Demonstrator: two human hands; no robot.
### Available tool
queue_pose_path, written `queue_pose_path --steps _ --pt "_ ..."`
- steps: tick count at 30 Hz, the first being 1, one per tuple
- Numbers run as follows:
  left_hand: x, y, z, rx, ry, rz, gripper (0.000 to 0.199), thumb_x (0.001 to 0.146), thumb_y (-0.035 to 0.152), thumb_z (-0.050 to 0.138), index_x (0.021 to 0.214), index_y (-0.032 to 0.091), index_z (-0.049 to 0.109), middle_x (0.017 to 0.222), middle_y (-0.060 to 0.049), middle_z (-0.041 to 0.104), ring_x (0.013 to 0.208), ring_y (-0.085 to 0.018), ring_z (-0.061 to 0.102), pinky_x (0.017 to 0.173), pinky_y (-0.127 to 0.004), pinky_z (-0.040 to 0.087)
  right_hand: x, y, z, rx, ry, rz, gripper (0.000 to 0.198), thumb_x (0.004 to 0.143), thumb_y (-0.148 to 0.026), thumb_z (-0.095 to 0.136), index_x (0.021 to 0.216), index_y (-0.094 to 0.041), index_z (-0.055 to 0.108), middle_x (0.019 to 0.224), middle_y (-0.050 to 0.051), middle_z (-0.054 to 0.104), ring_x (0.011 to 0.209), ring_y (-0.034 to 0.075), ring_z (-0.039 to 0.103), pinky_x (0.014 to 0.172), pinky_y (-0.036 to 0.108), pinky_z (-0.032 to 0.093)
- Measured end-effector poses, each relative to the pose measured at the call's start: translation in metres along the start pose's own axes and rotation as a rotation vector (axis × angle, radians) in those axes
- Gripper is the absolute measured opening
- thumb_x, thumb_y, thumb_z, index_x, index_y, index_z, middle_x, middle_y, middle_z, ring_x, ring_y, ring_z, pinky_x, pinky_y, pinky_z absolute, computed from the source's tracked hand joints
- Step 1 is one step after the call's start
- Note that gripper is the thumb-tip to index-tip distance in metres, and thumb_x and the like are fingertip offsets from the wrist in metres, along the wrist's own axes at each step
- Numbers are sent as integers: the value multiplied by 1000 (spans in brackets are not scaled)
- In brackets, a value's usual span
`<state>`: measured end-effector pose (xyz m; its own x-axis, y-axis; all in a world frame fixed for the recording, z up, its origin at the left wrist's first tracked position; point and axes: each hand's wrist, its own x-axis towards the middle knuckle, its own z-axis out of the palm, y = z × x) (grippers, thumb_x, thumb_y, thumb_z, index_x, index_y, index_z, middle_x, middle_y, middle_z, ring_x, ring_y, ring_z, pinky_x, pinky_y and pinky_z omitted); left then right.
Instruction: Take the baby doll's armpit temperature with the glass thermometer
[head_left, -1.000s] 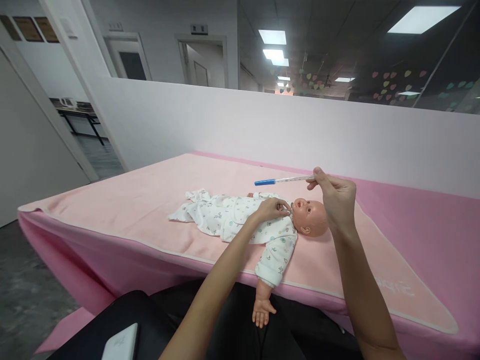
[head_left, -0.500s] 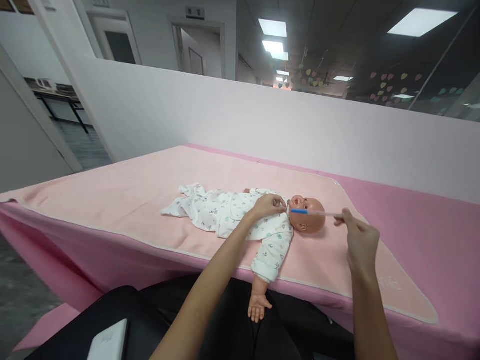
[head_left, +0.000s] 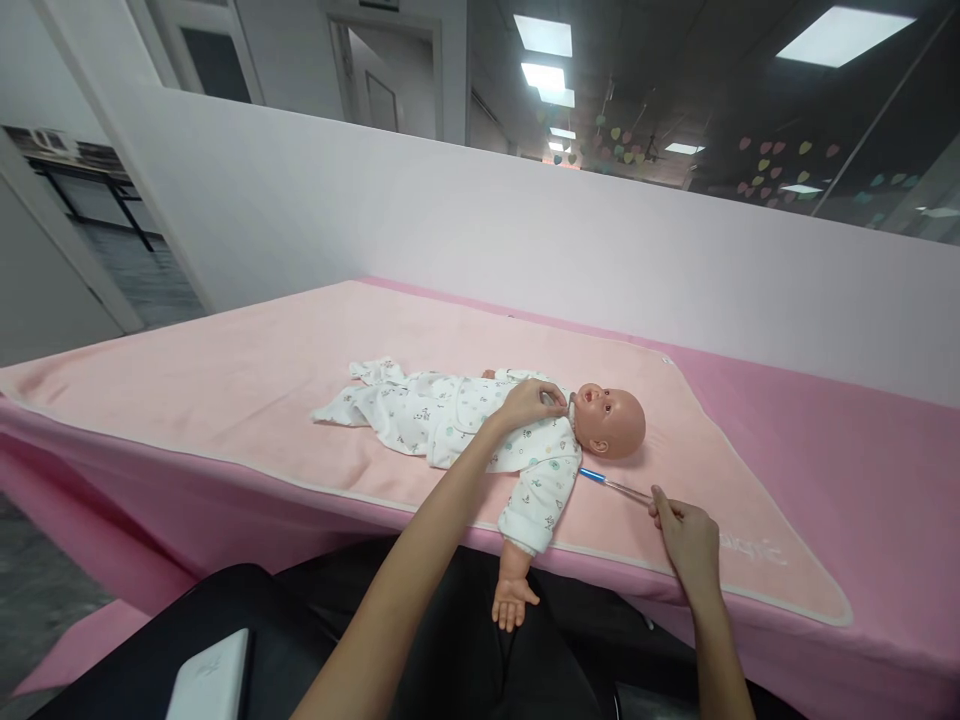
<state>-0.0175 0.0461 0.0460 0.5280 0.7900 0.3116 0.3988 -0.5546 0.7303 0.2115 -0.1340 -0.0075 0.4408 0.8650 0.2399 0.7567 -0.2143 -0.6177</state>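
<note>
A baby doll [head_left: 611,425] in a white patterned outfit [head_left: 424,415] lies on its back, its head to the right. My left hand [head_left: 534,403] rests over the doll's upper chest, thumb and fingertips pinched at the collar by its neck. On the near side of the doll's head, my right hand [head_left: 684,525] grips a thin stick with a blue end [head_left: 611,483] between thumb and fingers. The blue end points left, close to the doll's shoulder. One doll arm [head_left: 515,585] hangs over the table's near edge, palm up.
A peach mat [head_left: 247,380] covers much of the pink-draped table [head_left: 862,450]. Behind it stands a white partition [head_left: 525,240] with glass above. A white slab-like device [head_left: 210,675] lies at the lower left on a black surface.
My right hand has moved toward me and slightly left, carrying the stick from across the doll's head to beside its shoulder. My left hand stays at the collar. The view has shifted slightly.
</note>
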Motion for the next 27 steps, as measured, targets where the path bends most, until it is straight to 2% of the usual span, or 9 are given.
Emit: queue_pose_path --steps 3,7,10,13,16,20,23,25,27 --pt "0 0 0 -8 1 4 25 65 39 61 77 18 67 76 0 66 62 -10 52 57 -20 37 -1 5 1 -176 -16 -147 54 85 -53 31 55 -19 60 61 8 65 61 24 59 59 31 36" --pt "-1 0 0 -21 -1 5 26 64 39 61 77 17 67 76 -1 66 63 -11 51 57 -20 37 3 17 3 -397 29 -420 52 90 -41 26 54 -19 56 58 8 62 62 21 56 62 31 35" --pt "-2 0 0 -25 3 6 25 65 38 61 76 17 67 75 -1 66 63 -11 52 57 -20 37 10 27 7 -542 51 -643 47 92 -30 26 60 -18 59 58 7 60 59 18 52 62 30 33" --pt "-2 0 1 -18 8 5 25 65 39 61 77 17 68 75 -1 66 62 -10 51 56 -20 36 20 32 11 -627 33 -886 42 91 -19 27 67 -17 61 59 5 59 57 17 51 64 30 30" --pt "-2 -1 2 -28 14 6 25 65 38 62 76 17 68 75 -1 66 62 -10 52 56 -21 36 33 25 7 -620 12 -1039 44 91 -19 29 59 -16 59 52 3 56 53 14 48 64 30 29" --pt "-2 1 1 -123 20 -4 23 63 36 64 74 17 68 72 -1 65 62 -10 52 57 -21 37 47 -14 -1 -448 101 -1128 43 91 -25 33 57 -16 58 49 2 53 52 12 48 60 27 29" --pt "0 -1 -1 -297 57 -36 25 61 36 67 74 14 67 71 -2 64 61 -9 51 57 -21 38 51 -62 13 -297 182 -1138 35 90 -24 37 65 -16 60 57 3 57 56 11 50 54 24 29" --pt "1 -4 -2 -435 107 -82 28 60 36 69 75 13 65 69 -2 62 59 -8 50 56 -21 38 52 -94 34 -282 203 -1047 32 89 -25 39 64 -17 57 58 2 57 51 10 48 48 24 26" --pt "3 -7 -3 -556 149 -128 31 59 35 71 79 12 64 66 -1 61 56 -7 49 54 -21 37 53 -120 60 -287 202 -900 26 88 -23 38 73 -16 58 67 5 60 53 12 50 45 24 26"
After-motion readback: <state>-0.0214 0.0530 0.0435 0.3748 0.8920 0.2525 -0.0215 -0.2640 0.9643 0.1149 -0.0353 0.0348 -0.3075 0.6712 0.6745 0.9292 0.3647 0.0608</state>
